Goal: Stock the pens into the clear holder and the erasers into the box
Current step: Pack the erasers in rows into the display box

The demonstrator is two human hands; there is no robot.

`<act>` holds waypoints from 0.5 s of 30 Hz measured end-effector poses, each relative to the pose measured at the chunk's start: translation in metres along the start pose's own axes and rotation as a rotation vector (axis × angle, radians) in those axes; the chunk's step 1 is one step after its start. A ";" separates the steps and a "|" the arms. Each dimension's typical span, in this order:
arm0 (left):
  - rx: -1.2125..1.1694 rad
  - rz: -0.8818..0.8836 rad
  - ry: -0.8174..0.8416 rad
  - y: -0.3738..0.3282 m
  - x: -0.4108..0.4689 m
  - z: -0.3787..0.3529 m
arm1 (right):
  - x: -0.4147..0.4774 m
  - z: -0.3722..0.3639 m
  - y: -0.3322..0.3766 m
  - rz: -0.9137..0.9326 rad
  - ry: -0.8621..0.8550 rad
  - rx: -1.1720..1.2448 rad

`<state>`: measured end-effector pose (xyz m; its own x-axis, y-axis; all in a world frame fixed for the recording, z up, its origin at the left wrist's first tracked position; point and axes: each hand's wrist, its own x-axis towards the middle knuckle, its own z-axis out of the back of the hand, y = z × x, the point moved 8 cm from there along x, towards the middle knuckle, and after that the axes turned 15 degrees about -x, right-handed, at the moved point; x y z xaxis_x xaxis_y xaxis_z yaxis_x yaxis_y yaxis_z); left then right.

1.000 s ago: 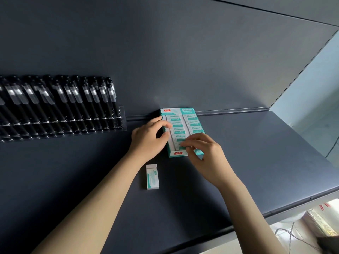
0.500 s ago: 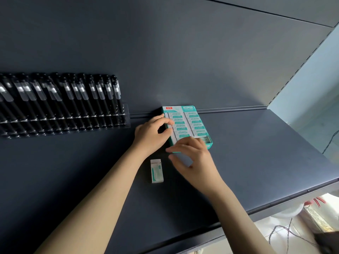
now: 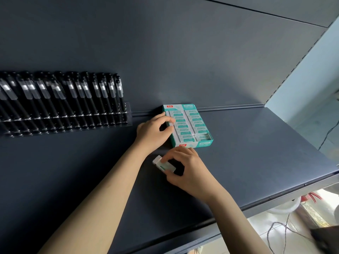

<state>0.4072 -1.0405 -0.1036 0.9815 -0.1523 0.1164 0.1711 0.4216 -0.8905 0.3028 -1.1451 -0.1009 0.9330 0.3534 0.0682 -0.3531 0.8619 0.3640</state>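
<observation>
A teal and white eraser box (image 3: 204, 143) lies open on the dark shelf (image 3: 256, 147) against the back wall, filled with two rows of wrapped erasers. My left hand (image 3: 153, 132) grips the box's left edge, fingers curled over its rim. In front of the box, my right hand (image 3: 187, 168) pinches a loose white and green eraser (image 3: 163, 165) between thumb and fingers, just above the shelf. At the left, a clear holder (image 3: 128, 114) stands against the wall with several black pens (image 3: 77, 99) leaning in it.
The shelf's front edge (image 3: 275, 200) runs diagonally at lower right. Below it are a light floor, cables (image 3: 280, 230) and some blurred items. A pale side wall (image 3: 311, 85) closes off the shelf on the right.
My right hand left the box's front end, moved down and left, and took hold of the loose eraser, which is now tilted. My left hand stayed on the box.
</observation>
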 end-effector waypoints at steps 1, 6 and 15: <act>0.000 0.001 -0.003 0.000 0.000 0.000 | -0.001 0.000 -0.002 -0.005 0.008 -0.007; -0.003 -0.007 -0.008 0.000 0.000 0.001 | -0.005 0.004 -0.011 -0.013 -0.019 0.007; 0.014 -0.008 -0.020 -0.001 0.001 -0.001 | -0.003 0.059 -0.088 -0.306 -0.391 0.537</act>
<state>0.4076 -1.0414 -0.1033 0.9816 -0.1377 0.1325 0.1799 0.4330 -0.8833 0.3351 -1.2435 -0.0783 0.9765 -0.1172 0.1807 -0.0833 0.5682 0.8186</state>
